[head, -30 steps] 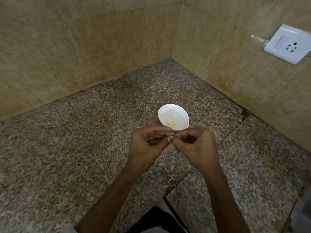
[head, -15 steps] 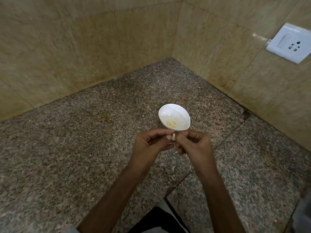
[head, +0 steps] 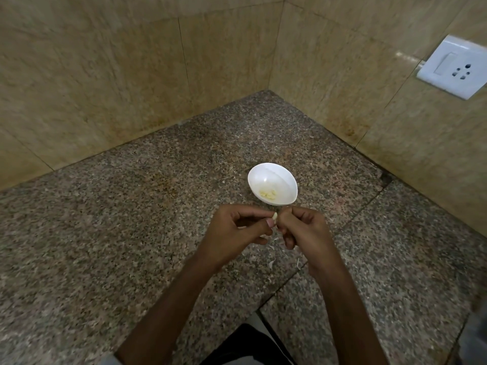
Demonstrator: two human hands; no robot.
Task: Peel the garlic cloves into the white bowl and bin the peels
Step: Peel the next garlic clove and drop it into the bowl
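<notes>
A small pale garlic clove (head: 274,216) is pinched between the fingertips of my left hand (head: 237,233) and my right hand (head: 303,230), just above the granite counter. Both hands meet at the clove, fingers curled. Right behind them stands the white bowl (head: 283,175), with several peeled cloves (head: 268,194) lying at its bottom. Thin white garlic peels (head: 272,262) lie scattered on the counter below my hands.
The speckled granite counter (head: 131,219) runs into a corner of beige tiled walls (head: 105,75). A white switch and socket plate (head: 454,65) sits on the right wall. A seam (head: 342,227) crosses the counter on the right.
My hands have dropped slightly toward me and the clove now shows more plainly between the fingertips. The bowl has not moved.
</notes>
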